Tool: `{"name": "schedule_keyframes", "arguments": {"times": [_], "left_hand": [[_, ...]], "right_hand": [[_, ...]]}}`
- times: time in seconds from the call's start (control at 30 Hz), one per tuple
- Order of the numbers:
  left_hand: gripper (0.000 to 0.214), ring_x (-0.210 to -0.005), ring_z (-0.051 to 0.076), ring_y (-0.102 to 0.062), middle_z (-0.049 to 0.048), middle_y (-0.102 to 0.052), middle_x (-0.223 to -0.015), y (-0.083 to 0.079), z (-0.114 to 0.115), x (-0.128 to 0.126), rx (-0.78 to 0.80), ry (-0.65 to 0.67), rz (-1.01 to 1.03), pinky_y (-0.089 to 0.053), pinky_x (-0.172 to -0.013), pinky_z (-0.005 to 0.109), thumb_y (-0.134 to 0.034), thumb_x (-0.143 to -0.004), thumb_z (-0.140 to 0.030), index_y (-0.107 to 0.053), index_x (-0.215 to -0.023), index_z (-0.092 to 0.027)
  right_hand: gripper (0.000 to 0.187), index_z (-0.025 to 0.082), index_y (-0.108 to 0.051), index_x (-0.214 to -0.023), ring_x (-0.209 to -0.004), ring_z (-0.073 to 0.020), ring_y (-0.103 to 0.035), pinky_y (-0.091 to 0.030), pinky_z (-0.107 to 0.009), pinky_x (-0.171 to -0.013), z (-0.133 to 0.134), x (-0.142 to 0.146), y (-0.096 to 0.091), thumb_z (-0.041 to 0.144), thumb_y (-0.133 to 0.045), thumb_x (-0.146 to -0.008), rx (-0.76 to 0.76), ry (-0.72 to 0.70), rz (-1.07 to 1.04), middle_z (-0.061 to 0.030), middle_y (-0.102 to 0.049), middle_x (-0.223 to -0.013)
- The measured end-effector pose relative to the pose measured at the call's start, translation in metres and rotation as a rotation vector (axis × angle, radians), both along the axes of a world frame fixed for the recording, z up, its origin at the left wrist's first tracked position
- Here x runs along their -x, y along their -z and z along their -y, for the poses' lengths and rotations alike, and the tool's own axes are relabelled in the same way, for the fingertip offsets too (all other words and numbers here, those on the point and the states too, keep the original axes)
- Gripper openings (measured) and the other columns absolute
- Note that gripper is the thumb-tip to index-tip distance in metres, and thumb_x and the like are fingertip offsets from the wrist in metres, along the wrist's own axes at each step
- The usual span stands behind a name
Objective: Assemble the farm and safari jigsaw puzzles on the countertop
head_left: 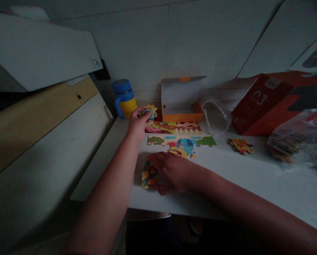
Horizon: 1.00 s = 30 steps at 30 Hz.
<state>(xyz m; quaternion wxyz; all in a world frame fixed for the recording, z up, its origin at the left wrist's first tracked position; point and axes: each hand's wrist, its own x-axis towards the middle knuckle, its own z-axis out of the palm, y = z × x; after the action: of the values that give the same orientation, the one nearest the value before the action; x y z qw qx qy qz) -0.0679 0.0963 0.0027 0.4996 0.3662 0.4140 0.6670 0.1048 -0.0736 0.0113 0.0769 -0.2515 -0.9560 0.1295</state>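
Note:
My left hand (138,122) is closed on puzzle pieces (151,110), yellow and light blue, raised near the mug. Lower down, my right hand (171,170) curls round a small group of puzzle pieces (147,177) at the table's front; its fingertips partly cover them. Between the hands lies a partly joined puzzle (186,144) with a blue elephant, green bushes and yellow ground. Just behind it is a joined strip (179,127) with a fence and pink flowers, its left end partly behind my left hand.
An open orange box (183,117) stands against the wall, beside a blue and yellow mug (128,102). More puzzle pieces (242,146) lie to the right, near a plastic bag (301,141) and a red box (261,102). White and tan boards (49,106) border the table's left side.

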Motion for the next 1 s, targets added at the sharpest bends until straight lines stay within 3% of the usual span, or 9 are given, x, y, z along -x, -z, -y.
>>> {"name": "schedule_keyframes", "arguments": {"times": [0.13,0.23,0.37,0.47,0.63,0.73,0.83,1.0], "left_hand": [[0.049,-0.086,0.017,-0.073,0.0025,-0.073,-0.097,0.001,-0.002,0.001,-0.009,-0.004,-0.002,-0.06,-0.073,0.029,-0.09,-0.071,-0.016,-0.066,-0.113,-0.023],[0.049,-0.087,0.017,-0.073,0.0031,-0.074,-0.098,0.001,-0.004,0.003,-0.019,0.003,-0.002,-0.059,-0.072,0.028,-0.089,-0.072,-0.016,-0.066,-0.115,-0.023],[0.052,-0.088,0.018,-0.073,0.0035,-0.074,-0.102,0.002,-0.003,0.003,-0.025,0.01,-0.004,-0.06,-0.075,0.03,-0.092,-0.07,-0.019,-0.065,-0.114,-0.023],[0.051,-0.089,0.019,-0.073,0.0054,-0.074,-0.105,0.003,-0.001,0.001,-0.02,0.011,-0.003,-0.061,-0.075,0.033,-0.092,-0.07,-0.02,-0.065,-0.114,-0.022],[0.049,-0.088,0.02,-0.073,0.0067,-0.073,-0.106,0.004,-0.001,0.0,-0.026,0.014,-0.003,-0.062,-0.073,0.034,-0.089,-0.073,-0.016,-0.066,-0.115,-0.02],[0.048,-0.089,0.02,-0.073,0.0071,-0.073,-0.106,0.004,-0.002,0.0,-0.026,0.017,-0.004,-0.062,-0.073,0.033,-0.088,-0.074,-0.016,-0.066,-0.116,-0.02],[0.047,-0.088,0.019,-0.073,0.0064,-0.074,-0.105,0.002,-0.001,0.0,-0.012,0.016,-0.007,-0.063,-0.074,0.033,-0.088,-0.075,-0.015,-0.066,-0.116,-0.02],[0.046,-0.085,0.018,-0.073,0.0042,-0.074,-0.1,0.001,0.0,0.001,-0.001,-0.008,-0.022,-0.062,-0.073,0.031,-0.087,-0.075,-0.014,-0.066,-0.115,-0.022]], "right_hand": [[0.066,0.002,-0.066,-0.133,-0.133,-0.0389,-0.059,-0.048,-0.049,-0.113,0.016,-0.003,-0.004,0.043,-0.076,-0.082,0.034,-0.045,-0.072,-0.0282,-0.06,-0.146],[0.062,0.007,-0.068,-0.13,-0.131,-0.0362,-0.06,-0.047,-0.047,-0.114,0.014,-0.009,-0.013,0.045,-0.076,-0.082,0.03,0.012,-0.085,-0.0228,-0.065,-0.14],[0.057,0.008,-0.068,-0.126,-0.133,-0.0415,-0.057,-0.045,-0.056,-0.113,-0.02,-0.011,-0.017,0.049,-0.073,-0.087,-0.14,0.244,-0.011,-0.0262,-0.064,-0.139],[0.054,0.009,-0.068,-0.126,-0.133,-0.041,-0.055,-0.042,-0.056,-0.114,-0.045,-0.006,-0.009,0.049,-0.07,-0.09,-0.232,0.314,0.039,-0.025,-0.065,-0.136],[0.047,0.01,-0.07,-0.124,-0.131,-0.038,-0.055,-0.042,-0.052,-0.114,-0.053,0.002,0.009,0.045,-0.065,-0.094,-0.225,0.316,0.016,-0.0218,-0.068,-0.13],[0.052,0.009,-0.066,-0.134,-0.132,-0.0361,-0.055,-0.041,-0.051,-0.115,-0.049,0.002,0.016,0.046,-0.061,-0.098,-0.207,0.311,-0.03,-0.0204,-0.067,-0.136],[0.053,0.012,-0.061,-0.144,-0.134,-0.0339,-0.055,-0.039,-0.05,-0.117,-0.048,0.003,0.019,0.042,-0.057,-0.101,-0.191,0.287,-0.06,-0.0169,-0.064,-0.145],[0.041,0.015,-0.069,-0.136,-0.13,-0.0307,-0.06,-0.043,-0.048,-0.115,-0.05,0.003,0.018,0.034,-0.053,-0.103,-0.156,0.209,-0.057,-0.0131,-0.069,-0.141]]}}
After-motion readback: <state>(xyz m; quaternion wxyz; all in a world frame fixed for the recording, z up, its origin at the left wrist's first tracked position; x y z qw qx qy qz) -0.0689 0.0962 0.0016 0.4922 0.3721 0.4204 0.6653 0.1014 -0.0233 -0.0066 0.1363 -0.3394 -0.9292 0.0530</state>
